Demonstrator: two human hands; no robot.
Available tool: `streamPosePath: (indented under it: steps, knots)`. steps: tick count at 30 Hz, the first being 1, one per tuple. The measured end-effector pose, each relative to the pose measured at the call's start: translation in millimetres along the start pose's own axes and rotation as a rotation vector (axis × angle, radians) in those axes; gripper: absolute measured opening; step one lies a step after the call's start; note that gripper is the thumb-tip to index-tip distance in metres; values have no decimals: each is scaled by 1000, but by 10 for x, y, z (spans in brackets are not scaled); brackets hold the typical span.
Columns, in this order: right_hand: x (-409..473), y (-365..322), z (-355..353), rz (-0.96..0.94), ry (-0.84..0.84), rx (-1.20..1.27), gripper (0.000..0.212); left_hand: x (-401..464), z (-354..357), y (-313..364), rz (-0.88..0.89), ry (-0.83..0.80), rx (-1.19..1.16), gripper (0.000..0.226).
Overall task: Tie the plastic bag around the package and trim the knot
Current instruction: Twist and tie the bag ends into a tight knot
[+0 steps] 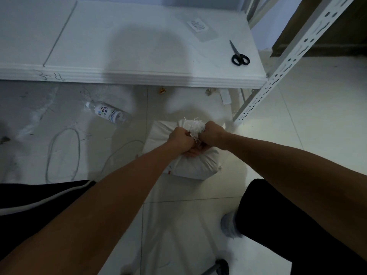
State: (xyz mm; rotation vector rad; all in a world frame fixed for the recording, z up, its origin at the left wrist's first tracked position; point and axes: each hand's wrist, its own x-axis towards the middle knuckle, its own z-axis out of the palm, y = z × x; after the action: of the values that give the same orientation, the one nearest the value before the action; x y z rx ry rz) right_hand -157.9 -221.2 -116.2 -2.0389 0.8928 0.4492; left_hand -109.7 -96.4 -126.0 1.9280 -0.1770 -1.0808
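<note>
A white package wrapped in a white plastic bag [195,164] lies on the tiled floor below me. My left hand [181,139] and my right hand [212,133] are both clenched as fists on the bag's gathered ends [193,127], which stick up frayed between them, above the package's top. The knot itself is hidden under my hands. Black-handled scissors [239,54] lie shut on the white shelf board [139,46] at its right end, well away from both hands.
A clear plastic bottle [108,113] lies on the floor to the left, near loops of thin cable [63,153]. A white perforated metal upright [294,56] of the shelving rises at the right. My black-clad knees flank the package.
</note>
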Motion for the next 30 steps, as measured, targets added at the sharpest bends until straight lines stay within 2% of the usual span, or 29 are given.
streamPosePath:
  steps: [3, 6, 11, 17, 23, 30]
  knots:
    - [-35, 32, -210, 21, -236, 221, 12, 20, 8, -10, -57, 103, -50, 14]
    - [-73, 61, -305, 60, -344, 403, 18, 53, -18, 51, -192, 135, -190, 10]
    - [-68, 121, -232, 6, -243, 424, 17, 58, -23, 90, -282, 46, -322, 10]
    - [-30, 85, -147, -98, 39, 101, 18, 42, -172, 55, -318, -175, -402, 10]
    - [-12, 69, -66, -51, -1, 85, 18, -11, -148, -1, -270, -278, -404, 7]
    - [11, 94, -75, 37, -82, 217, 18, 11, -164, -15, -275, -242, -254, 9]
